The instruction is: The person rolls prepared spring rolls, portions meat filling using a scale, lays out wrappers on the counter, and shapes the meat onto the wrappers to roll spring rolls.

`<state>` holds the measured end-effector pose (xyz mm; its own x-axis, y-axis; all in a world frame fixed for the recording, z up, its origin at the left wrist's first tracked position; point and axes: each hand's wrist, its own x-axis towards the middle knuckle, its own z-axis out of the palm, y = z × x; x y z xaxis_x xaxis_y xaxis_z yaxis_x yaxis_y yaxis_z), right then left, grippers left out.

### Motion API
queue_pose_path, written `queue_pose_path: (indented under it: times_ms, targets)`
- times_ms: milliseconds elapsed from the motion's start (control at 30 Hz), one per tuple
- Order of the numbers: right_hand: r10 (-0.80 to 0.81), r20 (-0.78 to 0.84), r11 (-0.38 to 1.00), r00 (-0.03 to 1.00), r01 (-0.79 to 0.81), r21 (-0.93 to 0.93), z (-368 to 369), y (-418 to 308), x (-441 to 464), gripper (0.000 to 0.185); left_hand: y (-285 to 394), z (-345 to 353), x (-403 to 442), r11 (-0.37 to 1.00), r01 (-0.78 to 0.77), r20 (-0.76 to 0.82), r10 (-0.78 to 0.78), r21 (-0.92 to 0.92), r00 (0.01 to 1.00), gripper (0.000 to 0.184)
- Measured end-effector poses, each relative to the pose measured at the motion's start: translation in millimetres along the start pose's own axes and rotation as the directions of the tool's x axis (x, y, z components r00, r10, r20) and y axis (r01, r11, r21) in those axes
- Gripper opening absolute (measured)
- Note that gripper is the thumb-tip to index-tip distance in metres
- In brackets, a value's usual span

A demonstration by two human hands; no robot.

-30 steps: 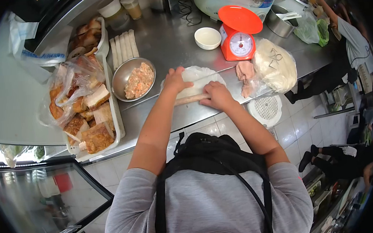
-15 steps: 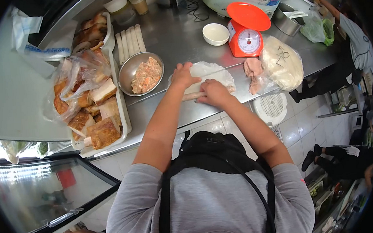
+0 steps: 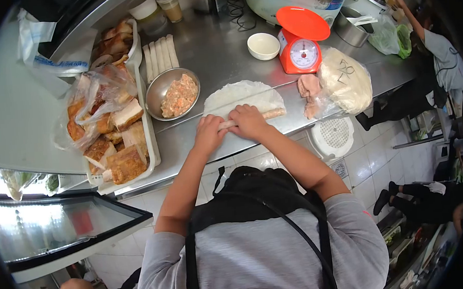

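Note:
A thin round white wrapper [image 3: 244,94] lies on the steel counter near its front edge. Along its near side runs a filled roll [image 3: 273,113], partly wrapped, with pinkish filling showing towards the right. My left hand [image 3: 209,133] curls over the roll's left end. Close beside it, my right hand [image 3: 247,121] presses its bent fingers on the roll's middle. A metal bowl [image 3: 154,108] of minced meat filling [image 3: 181,96] stands behind and left of my hands. Several finished white rolls [image 3: 161,57] lie side by side behind the bowl.
At left is a white tray [image 3: 155,144] of roasted meat chunks [image 3: 128,163]. A red scale [image 3: 301,53], white bowl [image 3: 263,46], pink meat [image 3: 309,88] and bagged wrapper stack [image 3: 346,80] sit right. A glass door [image 3: 60,226] stands lower left; people are at right and lower left.
Both hands have come back towards the counter's front edge, the left from the wrapper's far side down onto the roll. My right hand has shifted left along the roll.

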<state>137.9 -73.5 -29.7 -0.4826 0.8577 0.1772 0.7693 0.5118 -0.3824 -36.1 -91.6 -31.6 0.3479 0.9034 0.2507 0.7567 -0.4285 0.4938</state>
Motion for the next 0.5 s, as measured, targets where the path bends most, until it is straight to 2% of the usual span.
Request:
queue_pose_path:
  times_ms: [100,167,267,433,500]
  targets:
    - [0.061,0.011,0.995,0.998,-0.06,-0.077,-22,28,-21,0.031,0,1,-1,0.999,0.033,-0.005,-0.033,-0.013,0.999,0.027]
    - [0.115,-0.04,0.991,0.993,-0.117,-0.057,-34,57,-42,0.028,-3,2,1,0.999,0.029,-0.031,-0.029,-0.015,0.999,0.025]
    - [0.041,-0.132,0.999,0.99,-0.04,0.011,-33,80,-60,0.026,-8,8,-5,1.0,0.013,-0.043,-0.013,-0.004,0.999,0.025]
    - [0.104,0.035,0.992,0.994,-0.106,0.07,-48,76,-55,0.023,1,-2,-13,0.999,0.02,0.064,-0.022,0.029,0.998,0.024]
    - [0.148,0.127,0.979,0.981,-0.163,0.119,-54,75,-53,0.022,2,-1,-16,0.998,0.055,-0.004,-0.055,-0.04,0.998,0.022]
